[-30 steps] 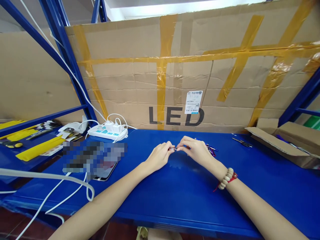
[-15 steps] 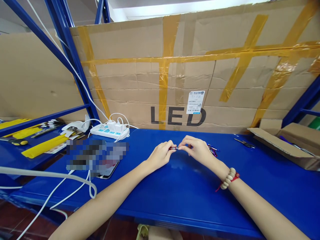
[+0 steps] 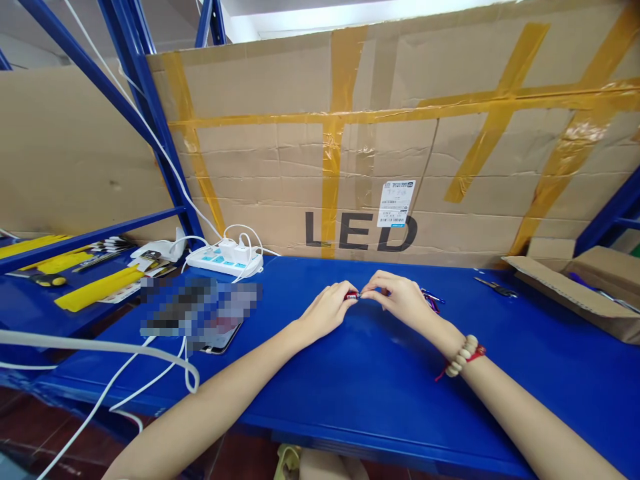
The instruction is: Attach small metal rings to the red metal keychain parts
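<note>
Above the middle of the blue table, my left hand point(image 3: 327, 310) is closed around a small red object point(image 3: 352, 295) with a silvery tip pointing right. Thumb and forefinger of my right hand point(image 3: 395, 297) pinch at that tip, so both hands meet at the object. Whether a separate small piece sits between my right fingertips is too small to tell. Several small red and blue metallic pieces point(image 3: 434, 301) lie on the table just behind my right hand, partly covered by it.
Scissors point(image 3: 495, 287) and an open cardboard box point(image 3: 575, 293) lie to the right. A white power strip point(image 3: 225, 260) with cables, blurred flat items and yellow strips point(image 3: 100, 288) are at the left. A large cardboard sheet point(image 3: 280, 167) stands behind the blue table point(image 3: 350, 393).
The whole view has shifted slightly. More of the red object shows at my left fingertips. Both hands remain together at it, in nearly the same pose.
</note>
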The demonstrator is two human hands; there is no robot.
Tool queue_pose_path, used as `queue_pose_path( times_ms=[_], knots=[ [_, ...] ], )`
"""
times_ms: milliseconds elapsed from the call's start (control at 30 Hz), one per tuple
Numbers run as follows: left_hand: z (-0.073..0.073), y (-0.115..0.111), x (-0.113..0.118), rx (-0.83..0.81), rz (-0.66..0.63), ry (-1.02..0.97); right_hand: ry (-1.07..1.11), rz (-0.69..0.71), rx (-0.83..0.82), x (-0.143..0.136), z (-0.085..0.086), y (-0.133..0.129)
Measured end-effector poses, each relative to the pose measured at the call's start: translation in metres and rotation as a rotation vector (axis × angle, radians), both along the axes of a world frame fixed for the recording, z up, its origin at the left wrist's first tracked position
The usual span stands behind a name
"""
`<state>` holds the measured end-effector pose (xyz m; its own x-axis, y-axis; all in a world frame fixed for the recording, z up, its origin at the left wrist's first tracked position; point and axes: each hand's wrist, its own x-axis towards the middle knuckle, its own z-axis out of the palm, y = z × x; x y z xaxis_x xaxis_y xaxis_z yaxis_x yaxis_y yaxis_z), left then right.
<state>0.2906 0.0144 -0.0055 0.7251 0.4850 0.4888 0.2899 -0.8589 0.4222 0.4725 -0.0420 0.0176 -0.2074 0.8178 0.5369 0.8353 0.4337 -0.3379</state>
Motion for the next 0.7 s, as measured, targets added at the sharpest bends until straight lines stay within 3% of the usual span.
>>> queue_pose_path(
  times_ms=[700],
  knots=[
    [0.0006, -0.0030, -0.0011, 0.107, -0.048, 0.149, -0.040, 0.067, -0.183, 0.0057, 0.0050, 0.0000]
  ],
)
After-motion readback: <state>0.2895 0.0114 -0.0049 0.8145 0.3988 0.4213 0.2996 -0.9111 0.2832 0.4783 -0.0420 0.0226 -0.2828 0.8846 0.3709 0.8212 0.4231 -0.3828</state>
